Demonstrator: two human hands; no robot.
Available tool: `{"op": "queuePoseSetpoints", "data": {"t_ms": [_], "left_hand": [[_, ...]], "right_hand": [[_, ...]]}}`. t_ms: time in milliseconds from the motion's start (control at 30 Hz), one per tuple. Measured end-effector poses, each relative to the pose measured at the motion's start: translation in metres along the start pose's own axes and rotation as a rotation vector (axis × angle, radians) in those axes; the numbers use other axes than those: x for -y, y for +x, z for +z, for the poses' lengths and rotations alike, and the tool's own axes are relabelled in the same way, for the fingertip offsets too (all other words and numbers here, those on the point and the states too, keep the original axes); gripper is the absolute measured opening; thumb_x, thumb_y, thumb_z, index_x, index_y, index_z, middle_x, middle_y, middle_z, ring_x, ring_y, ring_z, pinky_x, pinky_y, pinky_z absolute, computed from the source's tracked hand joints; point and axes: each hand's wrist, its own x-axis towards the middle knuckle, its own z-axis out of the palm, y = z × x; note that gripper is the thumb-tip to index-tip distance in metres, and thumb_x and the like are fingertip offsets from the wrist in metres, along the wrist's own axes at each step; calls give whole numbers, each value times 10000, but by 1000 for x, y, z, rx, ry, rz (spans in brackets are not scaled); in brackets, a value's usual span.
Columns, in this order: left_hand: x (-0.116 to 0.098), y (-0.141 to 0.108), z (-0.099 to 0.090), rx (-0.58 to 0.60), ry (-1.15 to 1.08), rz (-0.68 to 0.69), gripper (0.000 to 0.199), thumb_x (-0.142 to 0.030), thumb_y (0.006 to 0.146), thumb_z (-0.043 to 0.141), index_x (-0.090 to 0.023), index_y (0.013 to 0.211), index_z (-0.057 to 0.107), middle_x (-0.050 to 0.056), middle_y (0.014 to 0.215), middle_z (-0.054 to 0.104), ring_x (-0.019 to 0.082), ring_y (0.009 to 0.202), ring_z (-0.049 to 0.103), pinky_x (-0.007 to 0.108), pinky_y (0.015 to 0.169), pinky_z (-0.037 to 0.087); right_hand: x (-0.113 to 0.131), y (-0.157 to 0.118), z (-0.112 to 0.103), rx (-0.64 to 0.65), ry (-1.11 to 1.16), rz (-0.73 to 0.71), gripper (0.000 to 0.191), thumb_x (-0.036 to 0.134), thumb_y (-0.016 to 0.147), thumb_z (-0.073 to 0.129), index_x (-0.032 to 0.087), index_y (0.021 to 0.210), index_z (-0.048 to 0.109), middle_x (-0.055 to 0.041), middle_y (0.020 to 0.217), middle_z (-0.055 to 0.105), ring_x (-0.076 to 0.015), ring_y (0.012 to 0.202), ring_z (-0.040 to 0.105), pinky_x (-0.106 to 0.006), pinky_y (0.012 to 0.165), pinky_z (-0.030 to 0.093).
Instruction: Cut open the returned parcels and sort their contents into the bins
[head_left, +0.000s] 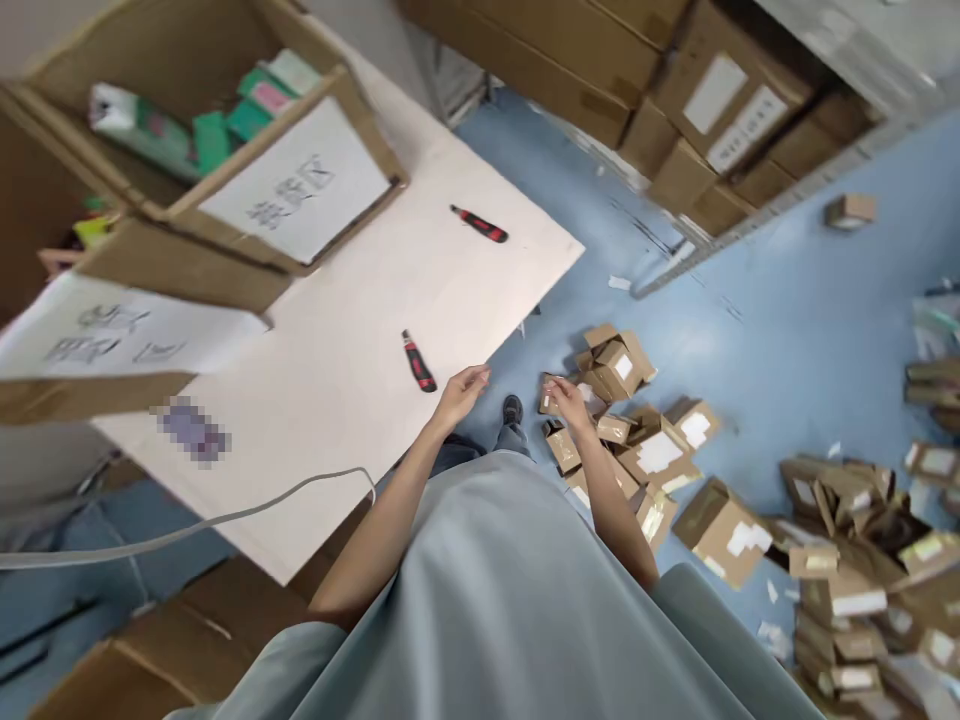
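Observation:
My left hand (461,395) hovers by the near right edge of the white table (352,350), fingers loosely stretched and slightly apart, with nothing visible in it. Closest to it lies a red and black utility knife (418,361) on the tabletop. A second utility knife (478,223) rests farther back on the same table. My right hand (567,402) is held out over the floor, above a heap of small cardboard boxes (660,450). Its fingers are loosely bent and I see nothing held in them.
Two large cardboard boxes with handwritten paper signs (300,190) stand on the table's left; one contains green cartons (214,140). A grey cable (262,508) crosses the near corner. Shelving with boxes (720,100) stands at upper right. More opened boxes (847,580) litter the blue floor.

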Motion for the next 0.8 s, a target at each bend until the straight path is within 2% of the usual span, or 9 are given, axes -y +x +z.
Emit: {"op": "queuePoseSetpoints", "data": {"t_ms": [67, 167, 333, 467, 567, 700, 800], "left_hand": [[7, -22, -27, -107, -88, 16, 715, -720, 813, 836, -175, 1272, 778, 187, 1345, 798, 354, 1221, 770, 538, 1099, 604], [23, -62, -70, -282, -201, 57, 750, -753, 806, 821, -179, 1286, 765, 193, 1345, 797, 341, 1198, 780, 537, 1098, 601], [68, -139, -134, -557, -392, 123, 773, -774, 776, 819, -181, 1267, 754, 192, 1310, 811, 330, 1174, 788, 522, 1084, 611], [121, -213, -174, -748, -510, 179, 707, -737, 801, 808, -189, 1245, 755, 183, 1288, 822, 323, 1163, 793, 510, 1071, 621], [171, -278, -201, -880, -575, 221, 654, -695, 829, 793, -188, 1240, 757, 180, 1278, 826, 316, 1147, 798, 500, 1057, 628], [247, -373, -230, -1118, -671, 240, 617, -653, 842, 789, -170, 1224, 758, 186, 1251, 830, 319, 1122, 801, 501, 1044, 633], [303, -441, -237, -1330, -759, 219, 575, -628, 869, 779, -184, 1234, 754, 170, 1260, 830, 310, 1146, 796, 488, 1065, 625]], "right_hand": [[17, 12, 31, 125, -33, -12, 664, 778, 851, 636, 201, 1147, 778, -155, 1134, 845, -286, 1026, 814, -470, 1005, 640], [44, 10, 80, 314, -64, -19, 641, 766, 838, 703, 211, 1148, 781, -158, 1196, 844, -294, 1078, 818, -481, 1045, 630], [84, -33, 164, 605, -153, -51, 616, 735, 822, 799, 224, 1167, 795, -153, 1238, 843, -317, 1149, 807, -517, 1109, 606], [102, -93, 239, 814, -257, -120, 646, 729, 801, 832, 215, 1191, 792, -159, 1247, 842, -322, 1158, 807, -523, 1144, 585], [104, -149, 300, 951, -335, -183, 627, 718, 848, 809, 216, 1224, 791, -158, 1276, 836, -318, 1176, 800, -522, 1148, 580], [89, -229, 381, 1122, -424, -216, 607, 700, 875, 795, 219, 1245, 786, -153, 1287, 834, -316, 1184, 796, -524, 1144, 576], [70, -286, 432, 1258, -514, -222, 603, 690, 874, 797, 222, 1255, 785, -147, 1303, 830, -307, 1190, 792, -519, 1152, 569]]}}
